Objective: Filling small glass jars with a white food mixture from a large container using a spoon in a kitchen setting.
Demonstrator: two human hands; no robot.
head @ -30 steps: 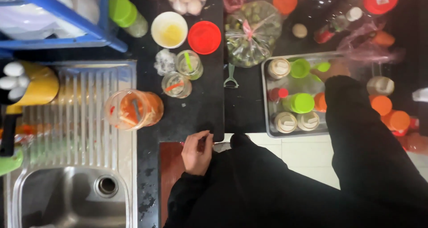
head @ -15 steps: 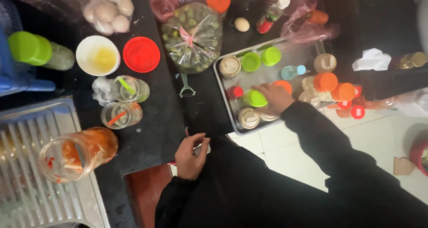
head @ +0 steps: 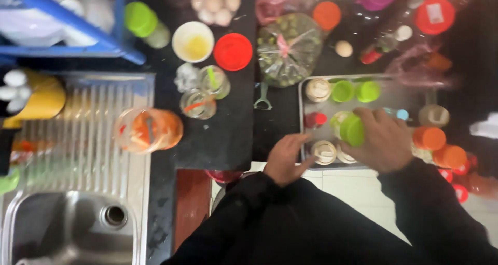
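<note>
Metal tray (head: 306,164) crowded with lidded jars; our right hand (head: 381,140) grasps a green-lidded jar (head: 351,129), left hand (head: 285,158) loose on the tray's edge.

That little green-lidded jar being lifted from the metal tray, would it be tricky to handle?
Probably not. The green-lidded jar looks small and rigid, and the right hand wraps most of it. If it is glass it may be slippery and breakable. Laid sideways, its round body could roll in the tray.

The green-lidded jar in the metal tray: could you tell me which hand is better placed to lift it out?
Probably the right hand: it already wraps the green-lidded jar inside the metal tray. The left hand only rests at the tray's near edge.
</note>
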